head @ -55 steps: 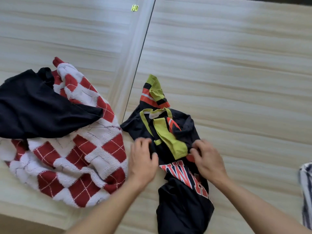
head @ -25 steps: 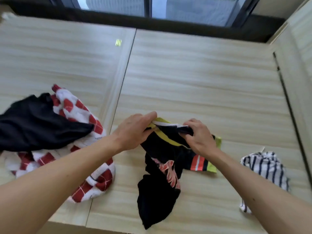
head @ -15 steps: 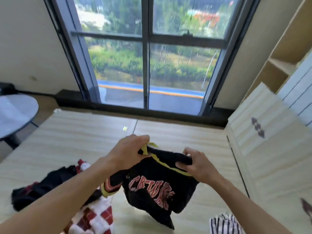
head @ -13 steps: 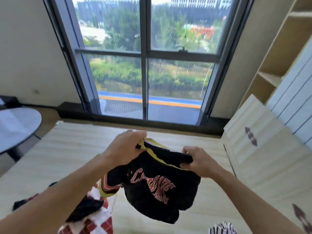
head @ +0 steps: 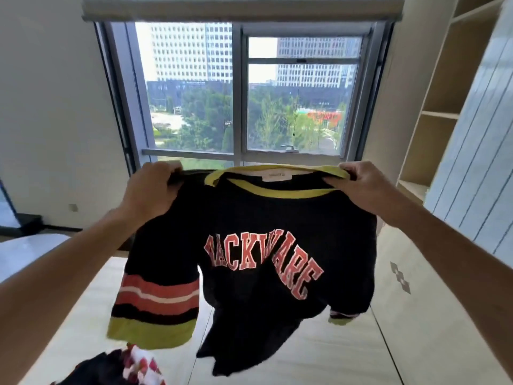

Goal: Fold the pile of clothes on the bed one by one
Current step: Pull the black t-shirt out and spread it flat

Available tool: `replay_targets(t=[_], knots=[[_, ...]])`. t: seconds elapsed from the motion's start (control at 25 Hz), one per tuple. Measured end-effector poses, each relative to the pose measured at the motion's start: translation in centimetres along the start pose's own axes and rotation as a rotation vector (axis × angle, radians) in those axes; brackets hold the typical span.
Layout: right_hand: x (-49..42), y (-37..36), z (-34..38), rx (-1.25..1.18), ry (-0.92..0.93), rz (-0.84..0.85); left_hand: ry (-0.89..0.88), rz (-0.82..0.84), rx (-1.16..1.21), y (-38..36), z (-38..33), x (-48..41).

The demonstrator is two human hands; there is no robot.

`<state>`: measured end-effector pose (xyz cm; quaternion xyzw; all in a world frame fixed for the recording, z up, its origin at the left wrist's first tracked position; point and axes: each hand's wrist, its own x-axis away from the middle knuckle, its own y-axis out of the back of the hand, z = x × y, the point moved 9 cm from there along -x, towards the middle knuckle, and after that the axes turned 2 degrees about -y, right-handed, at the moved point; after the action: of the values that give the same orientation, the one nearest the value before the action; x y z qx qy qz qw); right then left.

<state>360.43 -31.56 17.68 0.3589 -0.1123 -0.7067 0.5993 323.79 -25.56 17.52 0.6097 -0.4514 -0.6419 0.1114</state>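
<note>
— What have your hands got?

— My left hand (head: pixel 151 190) is closed over the left shoulder of the shirt (head: pixel 266 245), fingers curled over the top edge. My right hand (head: pixel 361 184) is pinched shut on the right end of the yellow collar (head: pixel 277 191), thumb on the near side.

— And where is the shirt?

— Up in the air in front of me, spread between both hands, hanging clear above the bed (head: pixel 347 351). It is black, with red block letters across the chest. The left sleeve (head: pixel 155 304) hangs down with red, white and black stripes and a yellow cuff. Only the cuff of the right sleeve peeks out at the lower right. The hem droops to a point low in the middle and is blurred.

— What else is around it?

— The pile (head: pixel 122 368) lies at the near left of the bed, below the sleeve: something black and a red-and-white checked piece, apart from the shirt. Far behind is a window (head: pixel 241 90) with buildings and trees outside. Shelves (head: pixel 444 93) stand at the right and a white wall at the left.
</note>
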Motion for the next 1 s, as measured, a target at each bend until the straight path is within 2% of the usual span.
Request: replay_targets(t=[0.08, 0.16, 0.2, 0.24, 0.32, 0.36, 0.4, 0.48, 0.52, 0.6, 0.72, 0.84, 1.0], knots=[[0.6, -1.2, 1.9, 0.056, 0.089, 0.213, 0.122, 0.046, 0.261, -1.2, 2.3, 0.3], [1.1, -2.1, 1.7, 0.167, 0.112, 0.381, 0.157, 0.15, 0.453, -2.4, 2.8, 1.2], [1.0, -2.1, 1.0, 0.243, 0.114, 0.372, 0.15, 0.184, 0.478, -2.6, 2.8, 1.9], [0.8, -1.5, 0.3, 0.315, 0.115, 0.272, 0.141, 0.19, 0.473, -2.7, 2.9, 2.5], [1.0, 1.1, -0.9, 0.37, 0.123, -0.099, 0.104, 0.072, 0.441, -1.5, 2.8, 3.3], [1.7, 1.7, -1.5, 0.344, 0.123, -0.222, 0.07, -0.024, 0.418, -0.6, 2.8, 3.6], [2.4, 1.4, -2.2, 0.294, 0.105, -0.237, 0.032, -0.108, 0.389, 0.2, 2.6, 3.9], [3.2, -0.4, -4.0, 0.246, 0.035, -0.109, -0.007, -0.193, 0.264, 0.9, 2.3, 4.3], [3.6, -0.4, -4.5, 0.265, 0.031, -0.128, -0.002, -0.204, 0.195, 0.8, 2.5, 4.4], [4.4, 0.8, -4.1, 0.332, 0.074, -0.308, 0.034, -0.227, 0.122, 0.6, 2.8, 4.5], [4.8, 0.1, -2.3, 0.318, 0.104, -0.312, 0.073, -0.158, 0.165, -0.6, 2.7, 3.8], [5.8, -0.3, -0.7, 0.164, 0.077, -0.315, 0.01, -0.161, 0.189, -0.7, 1.1, 4.9], [8.7, -1.7, -1.9, -0.168, -0.045, -0.128, -0.099, -0.191, 0.211, 0.1, -0.9, 8.2]])
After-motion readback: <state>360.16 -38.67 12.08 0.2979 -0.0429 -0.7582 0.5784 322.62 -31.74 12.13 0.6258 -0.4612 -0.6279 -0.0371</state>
